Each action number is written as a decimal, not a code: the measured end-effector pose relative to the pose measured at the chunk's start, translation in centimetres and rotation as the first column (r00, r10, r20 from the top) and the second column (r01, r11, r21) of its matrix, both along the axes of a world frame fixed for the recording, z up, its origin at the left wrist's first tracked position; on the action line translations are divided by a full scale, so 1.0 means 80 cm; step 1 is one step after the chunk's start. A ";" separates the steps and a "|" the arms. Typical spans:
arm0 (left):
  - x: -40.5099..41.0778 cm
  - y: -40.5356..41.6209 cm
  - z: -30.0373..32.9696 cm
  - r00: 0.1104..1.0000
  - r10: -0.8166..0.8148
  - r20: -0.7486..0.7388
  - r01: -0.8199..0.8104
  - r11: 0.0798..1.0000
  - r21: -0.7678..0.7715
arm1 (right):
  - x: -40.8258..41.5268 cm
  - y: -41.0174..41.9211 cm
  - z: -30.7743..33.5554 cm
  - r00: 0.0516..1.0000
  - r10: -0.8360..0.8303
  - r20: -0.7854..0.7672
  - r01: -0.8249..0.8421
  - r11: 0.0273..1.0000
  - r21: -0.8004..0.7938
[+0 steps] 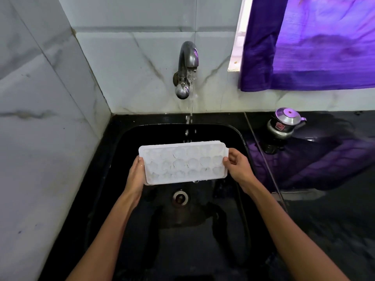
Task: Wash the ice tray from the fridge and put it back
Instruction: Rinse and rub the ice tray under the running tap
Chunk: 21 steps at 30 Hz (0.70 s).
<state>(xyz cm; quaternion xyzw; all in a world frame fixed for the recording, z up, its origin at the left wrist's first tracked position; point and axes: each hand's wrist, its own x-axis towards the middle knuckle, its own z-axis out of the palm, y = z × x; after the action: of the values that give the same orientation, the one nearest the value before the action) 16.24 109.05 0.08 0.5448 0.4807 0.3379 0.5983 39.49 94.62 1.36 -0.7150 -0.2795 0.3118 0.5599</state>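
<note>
A white ice tray [183, 162] with several round moulds is held level over the black sink [129, 138], cavities facing up. My left hand [136, 175] grips its left end, thumb on the rim. My right hand [238, 166] pinches its right end with thumb and curled fingers. A steel tap [187, 63] on the back wall runs a thin stream of water that falls at the tray's far edge.
The sink drain [180, 197] lies below the tray. A small steel pot with lid [285, 123] stands on the black counter at the right. A purple curtain [310, 43] hangs at the upper right. Marble tile walls close the left and back.
</note>
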 end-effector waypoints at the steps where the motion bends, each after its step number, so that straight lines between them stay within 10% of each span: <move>1: -0.002 -0.006 -0.002 0.999 -0.001 0.037 0.003 0.999 -0.051 | -0.005 -0.007 -0.006 1.000 0.008 0.003 -0.008 1.000 0.008; 6: -0.015 -0.019 -0.024 0.954 0.044 0.296 0.065 0.935 -0.349 | -0.026 -0.029 -0.032 0.998 0.019 0.057 -0.021 0.999 0.038; 21: -0.044 -0.059 -0.060 0.957 0.105 0.270 0.089 0.779 -0.621 | -0.024 -0.067 -0.076 0.855 -0.003 0.519 -0.029 0.998 0.053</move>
<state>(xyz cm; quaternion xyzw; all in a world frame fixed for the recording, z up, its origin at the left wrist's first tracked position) 12.74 104.37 -4.73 0.2569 0.4750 0.2372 0.8076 37.60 89.26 -4.69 -0.7537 -0.4340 0.1031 0.4826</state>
